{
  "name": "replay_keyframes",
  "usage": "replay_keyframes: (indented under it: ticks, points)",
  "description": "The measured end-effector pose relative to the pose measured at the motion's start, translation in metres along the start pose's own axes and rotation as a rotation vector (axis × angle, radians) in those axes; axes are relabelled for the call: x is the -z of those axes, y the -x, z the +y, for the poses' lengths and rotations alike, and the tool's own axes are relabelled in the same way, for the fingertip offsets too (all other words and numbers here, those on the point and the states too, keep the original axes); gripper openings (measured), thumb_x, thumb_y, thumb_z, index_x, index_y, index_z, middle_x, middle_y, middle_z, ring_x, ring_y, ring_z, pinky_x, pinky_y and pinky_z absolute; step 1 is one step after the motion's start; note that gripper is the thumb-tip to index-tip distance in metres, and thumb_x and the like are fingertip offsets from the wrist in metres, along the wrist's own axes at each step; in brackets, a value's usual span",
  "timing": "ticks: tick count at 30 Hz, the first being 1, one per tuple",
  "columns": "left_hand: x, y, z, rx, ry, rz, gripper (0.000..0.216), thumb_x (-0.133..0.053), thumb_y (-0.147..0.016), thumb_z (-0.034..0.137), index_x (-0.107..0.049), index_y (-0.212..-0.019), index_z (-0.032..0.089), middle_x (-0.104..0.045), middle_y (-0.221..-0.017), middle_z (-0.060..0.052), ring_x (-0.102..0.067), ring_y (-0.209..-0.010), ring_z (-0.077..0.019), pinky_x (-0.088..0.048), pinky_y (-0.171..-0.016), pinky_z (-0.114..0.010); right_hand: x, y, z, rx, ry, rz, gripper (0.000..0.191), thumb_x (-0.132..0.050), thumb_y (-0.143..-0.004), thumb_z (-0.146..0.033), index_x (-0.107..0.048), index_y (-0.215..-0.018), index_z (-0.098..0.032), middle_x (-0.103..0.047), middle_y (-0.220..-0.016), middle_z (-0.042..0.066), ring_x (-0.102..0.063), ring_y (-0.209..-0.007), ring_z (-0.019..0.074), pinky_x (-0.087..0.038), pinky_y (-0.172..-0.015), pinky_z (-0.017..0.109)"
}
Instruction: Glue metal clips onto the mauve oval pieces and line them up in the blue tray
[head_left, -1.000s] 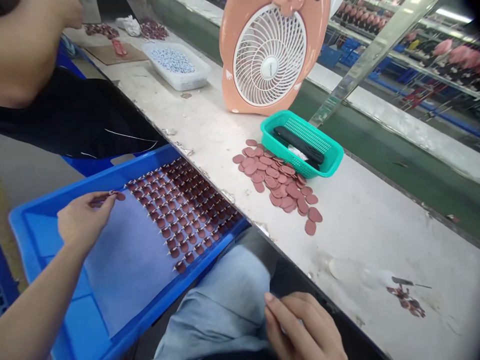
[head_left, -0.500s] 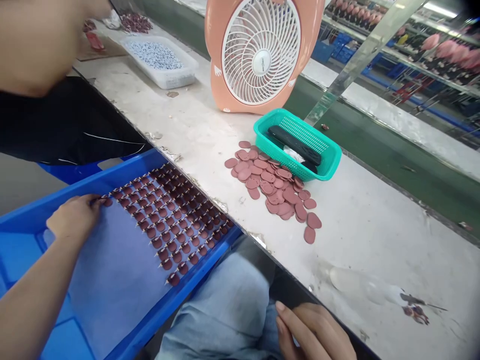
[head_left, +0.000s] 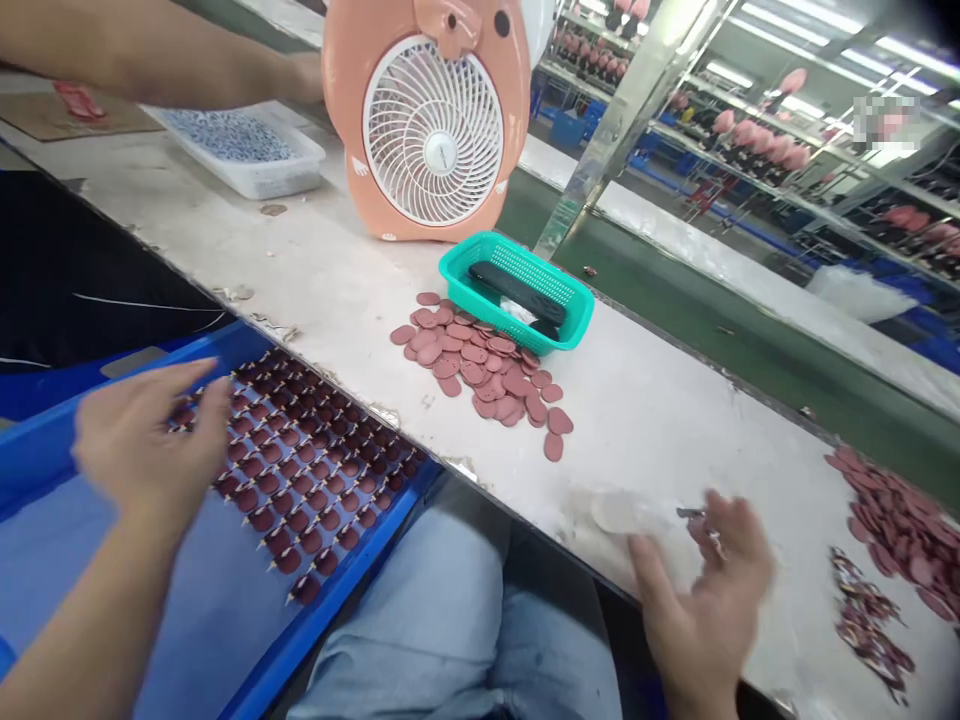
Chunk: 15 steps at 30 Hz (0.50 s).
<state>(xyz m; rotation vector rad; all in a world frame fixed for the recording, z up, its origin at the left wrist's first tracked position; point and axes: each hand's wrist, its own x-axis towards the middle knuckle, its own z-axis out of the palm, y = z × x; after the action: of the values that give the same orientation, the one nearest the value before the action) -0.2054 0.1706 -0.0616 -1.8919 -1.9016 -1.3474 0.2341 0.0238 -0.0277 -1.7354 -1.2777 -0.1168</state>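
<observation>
My left hand [head_left: 146, 445] hangs blurred over a blue tray [head_left: 337, 570], fingers apart, just above rows of reddish-brown pieces [head_left: 300, 470] set on a pale blue sheet. I see nothing held in it. My right hand [head_left: 705, 590] is blurred above the white bench [head_left: 660, 420], pinching a small metal tool [head_left: 690, 513] whose tip shows beside the fingers. Farther right lie a heap of pink oval pieces [head_left: 892, 530] and a strip of dark patterned pieces [head_left: 866, 620].
Another pile of pink pieces [head_left: 472, 365] lies by a teal basket [head_left: 480, 290] holding a black object [head_left: 517, 290]. Behind stand a peach fan [head_left: 433, 130] and a white tray of small pieces [head_left: 255, 180]. A co-worker's arm [head_left: 165, 60] reaches in at top left.
The view has swung right, bringing the right-hand heap into sight. My right hand has risen onto the bench and taken the small tool. My left hand no longer shows a piece.
</observation>
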Motion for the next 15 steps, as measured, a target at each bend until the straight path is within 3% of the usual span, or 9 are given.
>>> replay_keyframes:
  ticks: [1,3,6,8,11,15]
  points:
    - [-0.012,-0.005,0.025,-0.088,0.007,-0.005,0.035,-0.059,-0.094,0.034,-0.069,-0.116,0.008,-0.072,-0.117,-0.020,-0.062,-0.114,-0.0357,-0.040,-0.104,-0.056,-0.003,-0.003,0.000,-0.094,0.039,-0.103,0.086,-0.076,-0.079,-0.049,-0.040,-0.150,-0.018,-0.047,-0.146,0.020,-0.048,-0.131,0.0406,-0.043,-0.102,0.062]
    - [-0.033,-0.016,0.072,-0.244,0.052,-0.148,0.038,-0.063,-0.093,0.037,-0.069,-0.124,0.017,-0.070,-0.129,-0.013,-0.060,-0.122,-0.0308,-0.038,-0.110,-0.049,-0.009,-0.007,-0.002,-0.179,0.096,-0.276,0.072,-0.069,-0.081,-0.059,-0.055,-0.136,-0.015,-0.057,-0.136,0.020,-0.051,-0.128,0.0402,-0.039,-0.105,0.062]
    - [-0.051,-0.027,0.115,-0.430,0.105,-0.422,0.048,-0.064,-0.090,0.049,-0.065,-0.133,0.026,-0.062,-0.144,-0.009,-0.052,-0.134,-0.0333,-0.032,-0.116,-0.053,-0.012,-0.010,-0.006,-0.252,0.061,-0.366,0.059,-0.063,-0.082,-0.062,-0.067,-0.118,-0.016,-0.067,-0.120,0.016,-0.058,-0.118,0.0365,-0.041,-0.104,0.057]
    - [-0.053,-0.025,0.123,-0.474,0.132,-0.516,0.056,-0.063,-0.089,0.053,-0.062,-0.138,0.026,-0.059,-0.148,-0.012,-0.049,-0.138,-0.0371,-0.028,-0.117,-0.059,-0.010,-0.009,-0.008,-0.310,-0.020,-0.350,0.055,-0.063,-0.083,-0.061,-0.068,-0.117,-0.018,-0.069,-0.117,0.014,-0.061,-0.113,0.0343,-0.044,-0.102,0.054]
    - [-0.047,-0.006,0.114,-0.468,0.179,-0.528,0.060,-0.068,-0.085,0.055,-0.061,-0.139,0.029,-0.061,-0.145,-0.012,-0.051,-0.136,-0.0386,-0.027,-0.117,-0.062,-0.003,0.000,-0.010,-0.326,-0.153,-0.307,0.047,-0.066,-0.084,-0.056,-0.067,-0.114,-0.021,-0.069,-0.117,0.012,-0.063,-0.110,0.0314,-0.047,-0.099,0.050]
    - [-0.033,0.029,0.111,-0.354,0.285,-0.433,0.026,-0.063,-0.093,0.041,-0.078,-0.112,0.030,-0.079,-0.114,-0.006,-0.070,-0.111,-0.0307,-0.044,-0.108,-0.052,-0.001,0.022,-0.019,-0.315,-0.465,-0.260,0.036,-0.067,-0.089,-0.046,-0.060,-0.115,-0.022,-0.067,-0.103,0.007,-0.065,-0.090,0.0219,-0.054,-0.082,0.039]
